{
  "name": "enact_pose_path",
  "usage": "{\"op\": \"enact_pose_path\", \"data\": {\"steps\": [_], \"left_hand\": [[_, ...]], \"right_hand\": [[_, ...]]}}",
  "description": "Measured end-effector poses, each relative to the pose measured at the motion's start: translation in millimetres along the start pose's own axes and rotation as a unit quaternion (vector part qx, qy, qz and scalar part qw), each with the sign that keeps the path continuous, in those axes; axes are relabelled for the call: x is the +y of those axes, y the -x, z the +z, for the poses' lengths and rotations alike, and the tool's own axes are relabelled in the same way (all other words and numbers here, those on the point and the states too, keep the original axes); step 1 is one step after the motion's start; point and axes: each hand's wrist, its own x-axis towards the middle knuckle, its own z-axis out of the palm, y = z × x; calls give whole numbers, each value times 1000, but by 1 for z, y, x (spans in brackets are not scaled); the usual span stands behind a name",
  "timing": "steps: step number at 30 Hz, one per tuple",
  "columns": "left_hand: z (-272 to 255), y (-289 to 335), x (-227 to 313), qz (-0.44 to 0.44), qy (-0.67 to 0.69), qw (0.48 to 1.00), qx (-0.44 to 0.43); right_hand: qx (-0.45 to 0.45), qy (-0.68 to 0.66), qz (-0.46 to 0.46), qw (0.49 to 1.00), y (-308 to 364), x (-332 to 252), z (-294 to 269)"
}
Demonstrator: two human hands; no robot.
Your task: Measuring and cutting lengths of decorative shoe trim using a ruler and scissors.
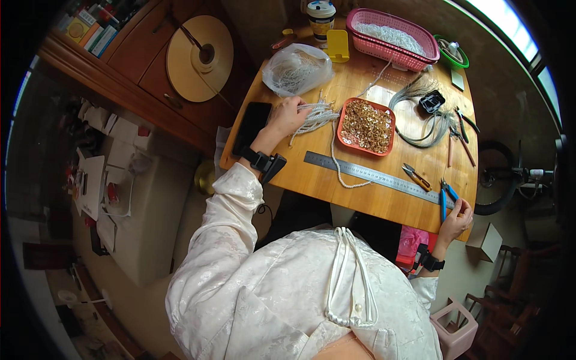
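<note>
At the table's left side, my left hand [288, 117] is closed on the near end of a bundle of pale bead strands [316, 117]. Its fingertips are partly hidden among the strands. One white bead strand [337, 163] trails from there down across the steel ruler [372, 174]. By the right front edge, my right hand [456, 222] has its fingers curled at the handles of small blue-handled pliers [444, 201], whose jaws point away from me. Yellow-handled snips [416, 177] lie just left of the pliers. Beyond the ruler sits a red tray [393, 139] filled with small gold-coloured metal pieces.
A dark phone [252, 127] lies beside my left wrist. Farther back are a plastic bag of clear strands [297, 70], a yellow box [338, 46], a lidded cup [321, 21] and a pink basket [354, 37]. Thread coils [414, 141] and more pliers [462, 127] lie at the right.
</note>
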Motion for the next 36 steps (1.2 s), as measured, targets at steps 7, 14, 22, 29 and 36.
{"op": "enact_pose_path", "data": {"steps": [7,14,22,29,36], "left_hand": [[0,2,0,14,-41,998,-35],[3,0,-2,60,-47,997,-26],[11,-2,-12,96,-71,991,65],[2,2,0,16,-83,996,-36],[-1,-3,1,-26,-92,991,-91]], "right_hand": [[-9,-8,11,1000,0,-1,-1],[-22,-12,26,999,-1,-3,-2],[-29,-19,31,999,-2,-3,-1],[-28,-19,28,999,-1,-2,-1],[-26,-26,36,999,-1,-3,-1]]}}
